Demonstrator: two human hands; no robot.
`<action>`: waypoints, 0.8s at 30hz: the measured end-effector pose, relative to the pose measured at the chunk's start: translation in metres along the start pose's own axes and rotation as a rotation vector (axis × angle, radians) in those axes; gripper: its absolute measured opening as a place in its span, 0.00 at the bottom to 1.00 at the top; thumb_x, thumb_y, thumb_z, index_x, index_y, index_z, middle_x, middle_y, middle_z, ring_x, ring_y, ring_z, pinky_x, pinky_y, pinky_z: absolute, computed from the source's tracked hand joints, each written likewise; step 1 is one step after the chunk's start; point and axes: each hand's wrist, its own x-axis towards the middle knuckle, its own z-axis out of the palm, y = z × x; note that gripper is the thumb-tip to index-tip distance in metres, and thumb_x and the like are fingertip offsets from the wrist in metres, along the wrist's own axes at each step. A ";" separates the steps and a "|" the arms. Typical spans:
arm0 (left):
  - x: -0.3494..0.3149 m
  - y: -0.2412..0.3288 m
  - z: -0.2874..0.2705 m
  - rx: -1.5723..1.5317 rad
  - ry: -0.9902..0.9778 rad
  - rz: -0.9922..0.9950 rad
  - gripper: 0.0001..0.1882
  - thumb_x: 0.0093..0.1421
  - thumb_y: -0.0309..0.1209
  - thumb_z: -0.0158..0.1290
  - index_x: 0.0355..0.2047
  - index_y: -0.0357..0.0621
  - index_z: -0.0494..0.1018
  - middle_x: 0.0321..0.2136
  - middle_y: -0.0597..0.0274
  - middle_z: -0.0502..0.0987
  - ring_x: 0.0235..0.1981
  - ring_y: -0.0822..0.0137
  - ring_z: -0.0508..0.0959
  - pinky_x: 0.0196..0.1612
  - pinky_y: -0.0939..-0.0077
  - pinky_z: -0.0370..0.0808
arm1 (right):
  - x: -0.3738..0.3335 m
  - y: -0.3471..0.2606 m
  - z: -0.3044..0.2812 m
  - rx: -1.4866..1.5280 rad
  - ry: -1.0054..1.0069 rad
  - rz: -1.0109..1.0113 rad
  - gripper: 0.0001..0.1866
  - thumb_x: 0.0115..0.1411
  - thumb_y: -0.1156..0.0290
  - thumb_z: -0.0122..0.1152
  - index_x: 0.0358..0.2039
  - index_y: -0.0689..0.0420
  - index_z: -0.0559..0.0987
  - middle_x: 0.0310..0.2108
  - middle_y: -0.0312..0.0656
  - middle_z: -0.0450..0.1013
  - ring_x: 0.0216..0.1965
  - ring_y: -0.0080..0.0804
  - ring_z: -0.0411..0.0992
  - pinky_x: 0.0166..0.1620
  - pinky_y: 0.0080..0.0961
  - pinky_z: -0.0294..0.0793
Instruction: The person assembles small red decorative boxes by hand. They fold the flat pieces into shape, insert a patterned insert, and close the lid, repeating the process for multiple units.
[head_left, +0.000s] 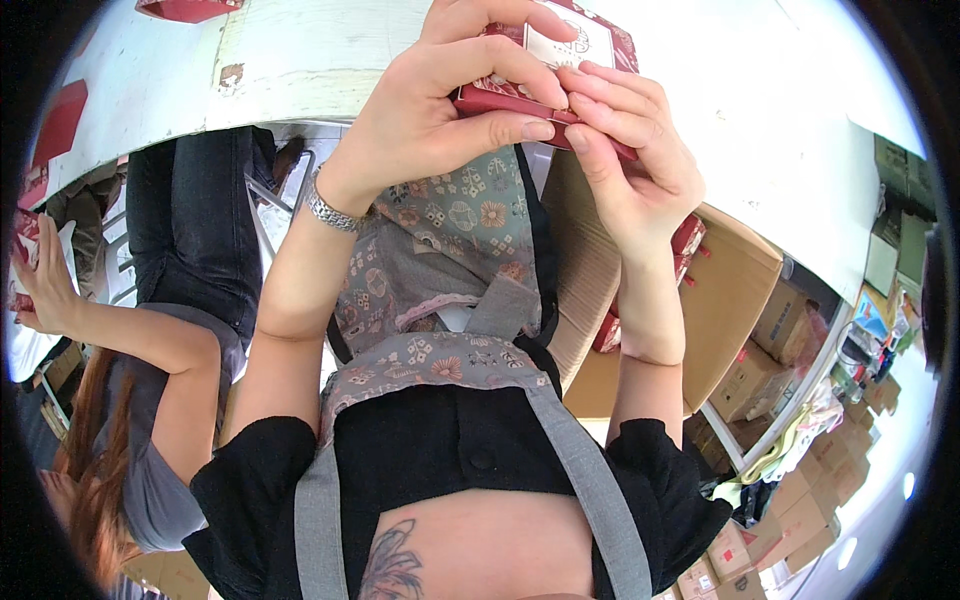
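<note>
Both hands are on a small dark red box (617,48) with a printed pattern and a white panel on its top, at the near edge of the white table. My left hand (465,85) grips its left side, the thumb along the front face and the fingers over the top. My right hand (635,130) holds the right front corner, with thumb and fingertips pinched at the front edge, close to the left thumb. The fingers partly cover the box's top and front.
A cardboard carton (735,290) with red boxes (688,240) inside stands below the table edge, beside my right forearm. More red boxes (62,122) lie on the white table (300,70) at the left. A co-worker (175,400) sits at my left, one hand on a red box. Stacked cartons (800,480) fill the right.
</note>
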 end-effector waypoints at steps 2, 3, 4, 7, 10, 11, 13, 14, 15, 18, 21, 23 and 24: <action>-0.001 0.000 -0.001 0.000 -0.009 -0.003 0.10 0.48 0.28 0.68 0.31 0.48 0.79 0.47 0.57 0.74 0.58 0.58 0.68 0.70 0.49 0.44 | 0.001 0.003 -0.001 0.006 -0.017 -0.027 0.12 0.48 0.85 0.68 0.35 0.61 0.83 0.40 0.44 0.81 0.46 0.39 0.76 0.48 0.30 0.77; -0.001 -0.001 -0.001 0.001 -0.014 0.006 0.10 0.49 0.28 0.68 0.31 0.48 0.79 0.46 0.57 0.74 0.57 0.58 0.68 0.70 0.49 0.44 | 0.002 0.004 -0.001 -0.001 -0.023 -0.039 0.12 0.48 0.85 0.68 0.35 0.61 0.83 0.39 0.44 0.81 0.46 0.38 0.76 0.48 0.30 0.77; -0.002 -0.007 -0.001 0.006 -0.019 0.034 0.09 0.49 0.28 0.67 0.31 0.48 0.79 0.46 0.57 0.74 0.57 0.58 0.68 0.70 0.49 0.44 | 0.002 0.003 -0.001 -0.008 -0.029 -0.051 0.12 0.48 0.85 0.68 0.35 0.61 0.83 0.39 0.44 0.81 0.45 0.38 0.77 0.48 0.29 0.77; 0.000 -0.006 -0.001 0.006 -0.030 0.046 0.09 0.49 0.27 0.67 0.30 0.47 0.79 0.46 0.57 0.74 0.57 0.58 0.68 0.70 0.49 0.45 | 0.002 0.000 0.006 -0.051 0.027 -0.044 0.12 0.47 0.85 0.69 0.35 0.61 0.83 0.38 0.43 0.81 0.45 0.37 0.76 0.47 0.29 0.77; 0.002 -0.003 -0.004 0.027 -0.060 0.051 0.08 0.50 0.27 0.66 0.30 0.47 0.79 0.46 0.58 0.74 0.58 0.58 0.67 0.70 0.49 0.45 | 0.003 -0.002 0.008 -0.062 0.053 -0.047 0.12 0.47 0.85 0.69 0.34 0.61 0.83 0.38 0.42 0.81 0.44 0.37 0.77 0.47 0.29 0.77; 0.002 -0.002 -0.004 0.023 -0.056 0.047 0.08 0.50 0.27 0.66 0.30 0.46 0.79 0.46 0.58 0.74 0.58 0.58 0.67 0.70 0.49 0.45 | 0.003 -0.001 0.007 -0.046 0.039 -0.052 0.12 0.47 0.85 0.69 0.34 0.61 0.83 0.38 0.42 0.81 0.44 0.37 0.77 0.47 0.29 0.77; 0.001 -0.002 -0.002 0.004 -0.026 0.035 0.08 0.50 0.27 0.67 0.30 0.46 0.79 0.46 0.58 0.74 0.58 0.58 0.67 0.70 0.49 0.45 | 0.003 0.003 0.004 -0.016 0.012 -0.062 0.11 0.47 0.84 0.69 0.33 0.61 0.83 0.38 0.42 0.81 0.44 0.37 0.77 0.46 0.29 0.77; 0.000 -0.003 -0.001 -0.016 -0.013 0.036 0.08 0.50 0.27 0.67 0.30 0.46 0.79 0.46 0.58 0.74 0.58 0.58 0.67 0.70 0.49 0.45 | 0.004 0.003 0.003 -0.009 0.001 -0.057 0.11 0.47 0.84 0.69 0.33 0.61 0.82 0.39 0.43 0.81 0.44 0.37 0.77 0.47 0.29 0.77; 0.000 -0.003 0.000 -0.034 0.002 0.037 0.08 0.50 0.27 0.67 0.30 0.46 0.79 0.45 0.58 0.74 0.58 0.58 0.66 0.70 0.50 0.45 | 0.004 0.002 0.003 -0.002 -0.010 -0.052 0.11 0.47 0.84 0.69 0.33 0.61 0.82 0.39 0.43 0.81 0.45 0.37 0.76 0.47 0.29 0.77; 0.000 -0.004 -0.002 -0.051 -0.010 0.040 0.08 0.49 0.27 0.67 0.30 0.46 0.79 0.45 0.58 0.74 0.59 0.58 0.66 0.70 0.50 0.44 | 0.004 0.003 0.001 0.011 -0.042 -0.049 0.12 0.47 0.84 0.70 0.33 0.60 0.82 0.40 0.43 0.80 0.47 0.37 0.76 0.49 0.29 0.76; 0.001 -0.003 -0.003 -0.047 -0.042 0.019 0.08 0.50 0.27 0.67 0.30 0.46 0.79 0.46 0.59 0.74 0.59 0.58 0.65 0.70 0.50 0.43 | 0.004 0.005 -0.003 0.028 -0.070 -0.054 0.12 0.47 0.83 0.70 0.34 0.60 0.82 0.41 0.43 0.80 0.48 0.38 0.75 0.50 0.31 0.75; 0.001 -0.002 -0.003 -0.061 -0.043 0.009 0.08 0.50 0.26 0.67 0.31 0.47 0.79 0.45 0.59 0.74 0.59 0.59 0.66 0.70 0.50 0.43 | 0.003 0.006 -0.004 0.046 -0.078 -0.049 0.12 0.47 0.83 0.69 0.34 0.60 0.82 0.42 0.43 0.80 0.48 0.38 0.75 0.50 0.31 0.75; 0.000 -0.003 -0.004 -0.051 -0.055 0.011 0.09 0.50 0.26 0.67 0.31 0.47 0.79 0.46 0.59 0.73 0.60 0.58 0.65 0.70 0.50 0.43 | 0.002 0.007 -0.003 0.057 -0.078 -0.042 0.12 0.47 0.83 0.69 0.34 0.59 0.82 0.42 0.43 0.80 0.48 0.38 0.75 0.50 0.31 0.75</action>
